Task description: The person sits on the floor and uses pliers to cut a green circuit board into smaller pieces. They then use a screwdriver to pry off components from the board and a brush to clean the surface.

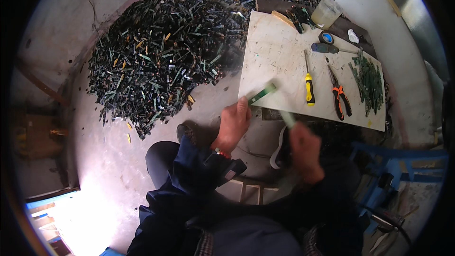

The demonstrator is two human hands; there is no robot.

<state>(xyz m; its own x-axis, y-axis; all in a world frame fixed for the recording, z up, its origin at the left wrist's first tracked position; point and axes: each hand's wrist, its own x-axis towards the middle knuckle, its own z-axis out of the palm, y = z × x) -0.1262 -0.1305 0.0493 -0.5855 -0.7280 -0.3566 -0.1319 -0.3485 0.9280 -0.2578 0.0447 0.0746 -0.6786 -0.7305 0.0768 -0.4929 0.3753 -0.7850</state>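
Observation:
Between the thumb and fingers of my left hand point(234, 123) is a narrow green strip point(263, 93), which looks like a small circuit board. Its far end sticks out over the near left edge of the pale board point(272, 50). My right hand point(305, 149) is closed on a pale, slim tool point(287, 118), too smeared by motion to name its kind. The tool points toward the strip; whether they touch I cannot tell. Beyond my hands a yellow-and-black screwdriver point(309, 90) and orange-and-black long-nose pliers point(340, 96) lie on the board.
A large heap of dark strips point(156, 66) covers the floor at the far left. Green strips point(368, 85) are piled at the board's right. A blue-handled screwdriver point(325, 48), a blue tape roll point(326, 37) and a translucent cup point(327, 13) sit farther back. Blue frame point(400, 163) stands right.

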